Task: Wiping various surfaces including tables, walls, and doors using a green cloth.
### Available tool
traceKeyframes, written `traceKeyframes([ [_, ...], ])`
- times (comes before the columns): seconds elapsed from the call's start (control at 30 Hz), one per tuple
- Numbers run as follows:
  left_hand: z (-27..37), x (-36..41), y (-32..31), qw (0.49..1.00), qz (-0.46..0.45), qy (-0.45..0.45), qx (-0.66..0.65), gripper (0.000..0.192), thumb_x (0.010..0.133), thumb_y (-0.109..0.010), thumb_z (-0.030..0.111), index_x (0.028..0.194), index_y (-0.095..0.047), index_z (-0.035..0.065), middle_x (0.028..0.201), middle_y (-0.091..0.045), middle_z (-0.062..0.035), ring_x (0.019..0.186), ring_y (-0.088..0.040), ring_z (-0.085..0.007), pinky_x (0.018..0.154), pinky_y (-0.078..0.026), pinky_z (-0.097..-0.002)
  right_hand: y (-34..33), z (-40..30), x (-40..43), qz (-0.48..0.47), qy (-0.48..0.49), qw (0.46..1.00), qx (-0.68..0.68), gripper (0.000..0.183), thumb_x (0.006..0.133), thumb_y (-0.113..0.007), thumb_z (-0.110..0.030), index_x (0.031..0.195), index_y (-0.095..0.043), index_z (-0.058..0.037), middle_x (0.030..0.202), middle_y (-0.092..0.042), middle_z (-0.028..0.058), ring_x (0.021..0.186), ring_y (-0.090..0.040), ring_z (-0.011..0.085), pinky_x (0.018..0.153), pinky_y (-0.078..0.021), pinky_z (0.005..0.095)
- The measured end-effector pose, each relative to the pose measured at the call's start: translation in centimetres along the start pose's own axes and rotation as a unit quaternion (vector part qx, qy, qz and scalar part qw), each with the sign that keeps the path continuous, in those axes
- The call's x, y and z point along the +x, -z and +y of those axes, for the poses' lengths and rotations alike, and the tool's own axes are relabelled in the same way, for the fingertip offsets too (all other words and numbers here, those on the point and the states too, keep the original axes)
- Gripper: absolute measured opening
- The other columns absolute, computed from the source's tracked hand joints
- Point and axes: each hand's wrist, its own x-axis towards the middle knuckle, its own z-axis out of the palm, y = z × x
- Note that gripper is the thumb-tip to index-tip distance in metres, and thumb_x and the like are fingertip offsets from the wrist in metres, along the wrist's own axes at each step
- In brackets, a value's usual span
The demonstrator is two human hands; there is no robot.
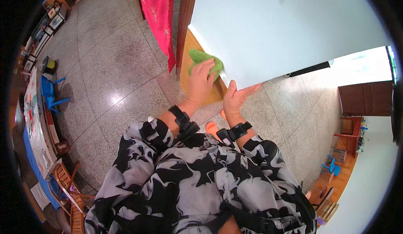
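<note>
My left hand (201,79) presses a green cloth (206,60) onto the edge strip of a large white flat panel (283,38), above a yellow-brown wooden surface (209,99). The hand is slightly blurred. At the panel's near corner is my right hand (236,100), its thumb on one side and its fingers along the other edge, partly hidden. Whether the panel belongs to a wall or a piece of furniture, I cannot tell. Each wrist wears a black strap with a small device.
A red curtain (159,19) hangs by a dark wooden frame (187,10). Speckled stone flooring (119,64) spreads around. Leftwards stand a blue stool (50,90), a covered table (36,117) and a wooden chair (74,199). An orange slipper (212,128) shows below my hands.
</note>
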Motion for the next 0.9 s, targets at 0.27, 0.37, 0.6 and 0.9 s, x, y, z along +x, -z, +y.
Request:
traceKeyframes([
  [0.27,2.4,-3.9,-0.7,0.995,-0.065,-0.030,-0.067,0.033,0.062,-0.055,-0.002,0.094,-0.050,0.0042,0.103,-0.048,-0.0064,0.093,-0.043,-0.0253,0.080,-0.035,-0.0326,0.1,1.5,0.0,-0.044,0.015,0.995,0.085,0.072,0.076,-0.039,-0.027,0.122,0.007,0.0041,0.125,0.003,0.0278,0.117,-0.003,0.0395,0.095,-0.0030,0.0437],
  [0.37,2.6,-4.3,-1.0,0.993,-0.082,-0.042,-0.074,0.033,0.063,-0.054,-0.002,0.094,-0.049,0.0033,0.103,-0.046,-0.0072,0.092,-0.043,-0.0261,0.081,-0.034,-0.0323,-0.1,2.2,-0.3,-0.048,0.006,0.996,0.081,0.071,0.077,-0.037,-0.029,0.122,0.007,0.0047,0.126,0.002,0.0265,0.118,-0.002,0.0377,0.095,-0.0030,0.0421],
  [0.6,0.2,-5.5,-3.2,0.986,-0.062,-0.020,-0.153,0.032,0.067,-0.051,0.002,0.098,-0.044,0.0054,0.102,-0.042,-0.0112,0.091,-0.040,-0.0262,0.080,-0.034,-0.0316,0.0,2.9,-0.2,-0.017,0.020,0.997,0.077,0.069,0.077,-0.036,-0.026,0.121,0.007,0.0053,0.127,0.003,0.0254,0.118,0.000,0.0366,0.096,-0.0041,0.0411],
  [0.9,-5.8,-7.0,-9.1,0.721,0.084,0.447,-0.523,0.003,0.078,-0.045,0.008,0.081,-0.046,0.0066,0.074,-0.048,-0.0017,0.065,-0.047,-0.0094,0.059,-0.041,-0.0227,0.6,2.7,-0.4,-0.053,-0.034,0.994,0.089,0.072,0.077,-0.036,-0.024,0.118,0.011,0.0101,0.125,0.005,0.0270,0.118,-0.001,0.0362,0.096,-0.0039,0.0402],
])
